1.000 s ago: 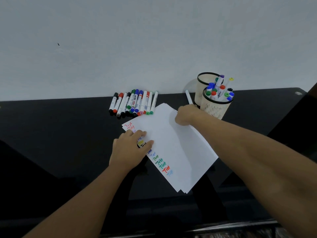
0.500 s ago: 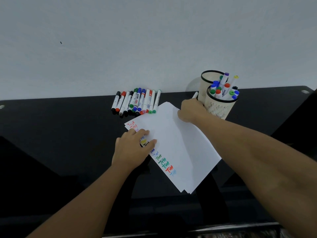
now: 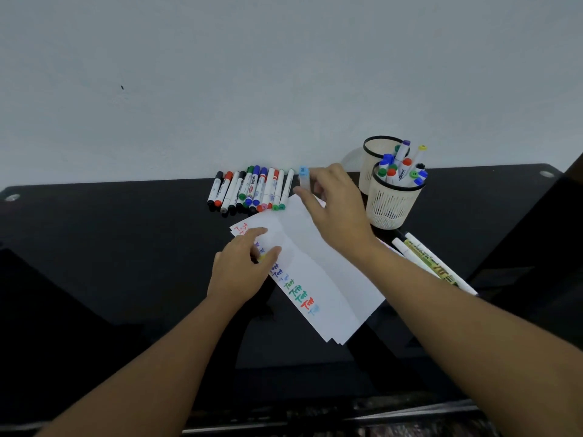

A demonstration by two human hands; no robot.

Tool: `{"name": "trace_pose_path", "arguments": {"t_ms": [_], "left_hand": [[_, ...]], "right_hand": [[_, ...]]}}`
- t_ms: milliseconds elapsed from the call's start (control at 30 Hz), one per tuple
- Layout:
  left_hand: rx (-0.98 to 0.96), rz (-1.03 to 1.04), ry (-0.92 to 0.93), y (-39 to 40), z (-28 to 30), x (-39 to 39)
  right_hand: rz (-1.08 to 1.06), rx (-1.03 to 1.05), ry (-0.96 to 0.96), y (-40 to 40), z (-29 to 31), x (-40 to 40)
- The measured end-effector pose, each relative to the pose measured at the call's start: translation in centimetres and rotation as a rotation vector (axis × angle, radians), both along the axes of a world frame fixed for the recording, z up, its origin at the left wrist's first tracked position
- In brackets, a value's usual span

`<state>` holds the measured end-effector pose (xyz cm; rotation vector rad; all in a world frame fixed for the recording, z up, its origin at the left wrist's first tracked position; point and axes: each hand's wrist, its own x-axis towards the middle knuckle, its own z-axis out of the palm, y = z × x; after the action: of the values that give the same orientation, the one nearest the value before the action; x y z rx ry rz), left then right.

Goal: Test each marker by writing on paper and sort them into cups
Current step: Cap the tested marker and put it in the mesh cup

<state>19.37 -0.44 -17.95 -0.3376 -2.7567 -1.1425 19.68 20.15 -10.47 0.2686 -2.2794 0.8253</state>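
My right hand (image 3: 334,212) pinches a white marker with a light blue cap (image 3: 303,178) and holds it upright above the far edge of the paper stack (image 3: 318,272). My left hand (image 3: 243,266) rests flat on the paper's left side, over a column of coloured "Test" words (image 3: 296,291). A row of several capped markers (image 3: 252,192) lies behind the paper. At the right, the front mesh cup (image 3: 391,206) holds several markers, and a second cup (image 3: 375,159) stands behind it.
Two or three long white markers (image 3: 432,263) lie on the black table (image 3: 110,247) right of my right forearm. A pale wall rises just behind the table. The table's front edge runs below my arms.
My right hand has lifted off the paper with the light-blue-capped marker and turned it upright. My left hand has stayed on the paper. The view shifted, bringing the markers at the right into sight.
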Motion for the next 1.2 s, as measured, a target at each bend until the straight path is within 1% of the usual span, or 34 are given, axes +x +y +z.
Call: {"name": "trace_pose_path", "arguments": {"t_ms": [67, 133, 200, 267, 300, 400, 500, 600, 800, 867, 933, 1067, 1167, 1200], "left_hand": [[0.133, 0.010, 0.011, -0.2, 0.2, 0.6], [0.198, 0.016, 0.054, -0.4, 0.7, 1.3], [0.221, -0.008, 0.119, -0.5, 1.5, 2.0], [0.225, -0.056, 0.168, -0.7, 2.1, 2.7], [0.207, -0.083, 0.182, -0.8, 2.3, 3.0], [0.085, -0.182, 0.201, -1.4, 1.7, 4.3], [-0.051, -0.254, 0.214, -2.0, 0.1, 5.5], [-0.146, -0.287, 0.280, -2.1, -0.8, 5.9], [-0.183, -0.318, 0.390, -2.0, -1.0, 5.8], [-0.184, -0.309, 0.386, -2.1, -1.0, 5.8], [-0.178, -0.272, 0.378, -2.1, -1.0, 5.7], [-0.164, -0.183, 0.341, -1.9, -0.6, 5.8], [-0.158, -0.141, 0.298, -1.7, -0.5, 5.9], [-0.168, -0.127, 0.299, -1.8, -0.6, 5.8]], "right_hand": [[0.008, 0.024, -0.014, -0.2, -0.3, 1.4], [0.089, 0.067, -0.150, -0.1, -0.1, 2.7], [0.137, 0.206, -0.312, 0.1, 0.1, 3.8], [0.116, 0.352, -0.435, 0.4, -0.2, 4.7], [0.110, 0.393, -0.495, 0.6, -0.4, 5.0], [0.129, 0.491, -0.634, 0.5, -1.3, 6.0], [0.117, 0.639, -0.640, 0.2, -2.0, 6.8], [0.116, 0.744, -0.611, -0.4, -2.7, 7.2], [0.127, 0.821, -0.582, -1.3, -2.8, 7.3], [0.132, 0.811, -0.566, -1.6, -2.8, 7.2], [0.134, 0.728, -0.560, -1.7, -2.7, 7.2], [0.156, 0.408, -0.644, -0.4, -1.5, 7.4], [0.124, 0.222, -0.617, 0.4, -1.1, 7.6], [0.101, 0.073, -0.623, 0.4, -1.2, 7.6]]}}
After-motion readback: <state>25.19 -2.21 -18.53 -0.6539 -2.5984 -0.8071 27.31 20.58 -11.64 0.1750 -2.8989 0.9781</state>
